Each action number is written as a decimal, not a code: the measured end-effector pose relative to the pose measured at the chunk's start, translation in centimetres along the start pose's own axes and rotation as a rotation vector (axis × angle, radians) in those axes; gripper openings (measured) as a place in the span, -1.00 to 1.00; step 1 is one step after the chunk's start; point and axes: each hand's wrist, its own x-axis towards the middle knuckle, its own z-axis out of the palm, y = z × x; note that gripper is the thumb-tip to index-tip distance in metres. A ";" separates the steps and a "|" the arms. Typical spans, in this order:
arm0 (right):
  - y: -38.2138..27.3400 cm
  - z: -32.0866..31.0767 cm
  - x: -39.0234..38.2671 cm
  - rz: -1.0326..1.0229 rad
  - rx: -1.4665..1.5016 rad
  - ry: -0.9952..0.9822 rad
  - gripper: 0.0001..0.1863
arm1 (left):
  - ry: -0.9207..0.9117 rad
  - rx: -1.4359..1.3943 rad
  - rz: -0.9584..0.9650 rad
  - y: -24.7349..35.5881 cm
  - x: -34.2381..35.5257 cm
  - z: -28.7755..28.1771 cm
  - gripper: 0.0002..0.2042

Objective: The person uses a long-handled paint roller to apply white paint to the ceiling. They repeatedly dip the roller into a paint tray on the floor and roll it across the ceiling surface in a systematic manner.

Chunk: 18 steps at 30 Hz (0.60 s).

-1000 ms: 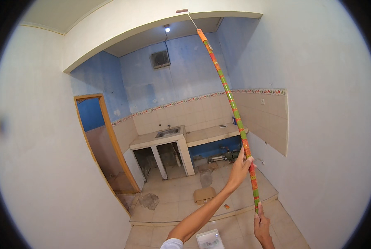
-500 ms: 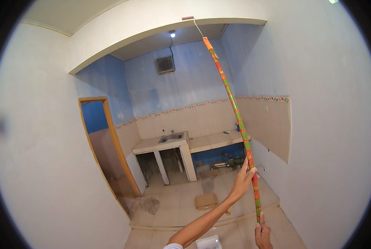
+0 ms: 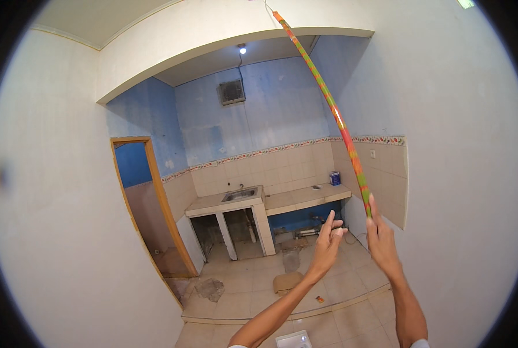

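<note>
A long pole (image 3: 333, 105), wrapped in orange, red and green, slants up and left across the view. At its top a thin wire paint roller frame (image 3: 268, 7) lies against the white beam (image 3: 224, 24), with the roller itself almost cut off by the upper edge. My right hand (image 3: 380, 235) is closed around the pole's lower end. My left hand (image 3: 328, 240) is off the pole, just to its left, with fingers apart and nothing in them.
Beyond the beam is a tiled counter (image 3: 299, 200) with a sink (image 3: 240, 194) and a blue can (image 3: 335, 178). A cardboard piece (image 3: 286, 283) lies on the floor by the step edge (image 3: 241, 321). A white tray (image 3: 293, 339) is near me. An orange-framed doorway (image 3: 154, 185) stands left.
The pole has risen, taking the roller to the upper edge of view. My right hand has moved up with it, and my left hand has let go of the pole.
</note>
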 end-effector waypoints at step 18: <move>-8.8 -1.2 15.7 -0.124 0.148 0.000 -0.40 | 0.017 0.102 -0.037 0.7 -0.6 -3.7 -0.44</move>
